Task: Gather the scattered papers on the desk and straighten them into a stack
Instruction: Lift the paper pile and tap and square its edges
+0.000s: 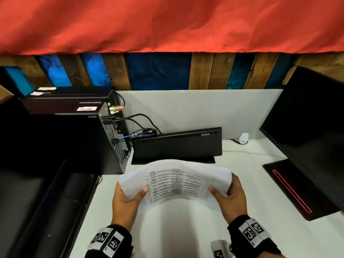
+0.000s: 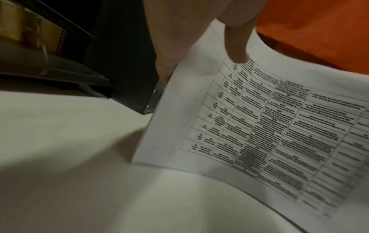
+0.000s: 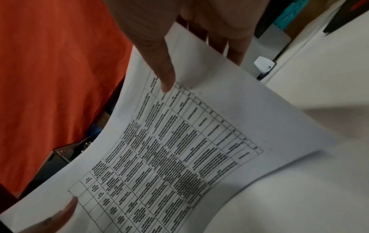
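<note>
A sheaf of white papers with a printed table on the top sheet stands bowed above the white desk. Its lower edge curves just over the desk; whether it touches is unclear. My left hand pinches the left side, thumb on the printed face and fingers behind. My right hand pinches the right side the same way. In the left wrist view the thumb presses the papers. In the right wrist view my thumb lies on the papers, fingers behind them.
A black keyboard leans upright against the grey partition behind the papers. A black computer tower with cables stands at the left. A dark monitor and its base stand at the right. A small white plug sits at the back.
</note>
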Demonstrator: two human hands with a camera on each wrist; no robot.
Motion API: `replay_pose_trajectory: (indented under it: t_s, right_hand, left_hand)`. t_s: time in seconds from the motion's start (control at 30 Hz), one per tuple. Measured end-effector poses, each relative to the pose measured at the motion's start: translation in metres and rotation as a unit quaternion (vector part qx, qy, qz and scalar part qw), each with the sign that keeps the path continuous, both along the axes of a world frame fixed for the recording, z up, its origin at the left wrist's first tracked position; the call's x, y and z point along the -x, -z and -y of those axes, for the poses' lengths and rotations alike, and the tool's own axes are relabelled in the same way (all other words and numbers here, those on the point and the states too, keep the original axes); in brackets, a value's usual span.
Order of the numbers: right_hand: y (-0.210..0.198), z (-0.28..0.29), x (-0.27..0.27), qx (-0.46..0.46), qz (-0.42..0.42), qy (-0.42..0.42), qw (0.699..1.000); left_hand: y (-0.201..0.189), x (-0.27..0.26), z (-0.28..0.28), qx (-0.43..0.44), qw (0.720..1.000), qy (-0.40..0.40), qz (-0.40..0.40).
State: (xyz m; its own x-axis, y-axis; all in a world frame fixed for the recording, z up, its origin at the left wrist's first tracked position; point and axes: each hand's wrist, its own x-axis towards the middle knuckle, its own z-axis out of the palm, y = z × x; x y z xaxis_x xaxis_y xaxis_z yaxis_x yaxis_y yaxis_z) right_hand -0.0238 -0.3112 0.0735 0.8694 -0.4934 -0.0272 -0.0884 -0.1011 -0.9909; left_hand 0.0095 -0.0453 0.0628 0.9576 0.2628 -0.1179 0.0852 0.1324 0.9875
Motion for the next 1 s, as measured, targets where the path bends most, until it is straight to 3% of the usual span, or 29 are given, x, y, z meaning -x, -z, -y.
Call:
replay_pose_trajectory:
  t_s: [0.13, 0.2, 0.27, 0.53, 0.7, 0.83, 1.0]
  right_hand:
    - [-0.003, -0.003, 0.001, 0.137, 0.086, -0.021, 0.987]
    - [-0.002, -0.005, 0.002, 0.233, 0.111, -0.030, 0.966]
    - [0.002, -0.004, 0.002, 0.264, 0.112, -0.025, 0.958]
    - [0.004, 0.001, -0.001, 0.183, 0.039, -0.024, 0.982]
    - [0.015, 0.006, -0.003, 0.008, 0.018, -0.036, 0.999]
    - [0.026, 0.017, -0.012, -0.058, -0.016, -0.027, 0.998]
    - [0.030, 0.028, -0.008, -0.123, -0.032, -0.089, 0.988]
  left_hand:
    - [-0.007, 0.001, 0.003, 0.055, 0.998, -0.030, 0.014]
    - [-0.012, -0.003, 0.005, 0.048, 0.997, -0.054, 0.014]
    - [-0.013, -0.009, 0.004, 0.020, 0.997, -0.078, 0.015]
    - [-0.012, -0.013, 0.001, 0.072, 0.993, -0.094, -0.002]
    - [0.000, -0.010, -0.003, 0.041, 0.999, -0.002, 0.007]
    - [0.028, -0.013, -0.020, 0.004, 0.997, 0.050, -0.057]
    - [0.034, -0.015, -0.033, -0.012, 0.985, 0.128, -0.119]
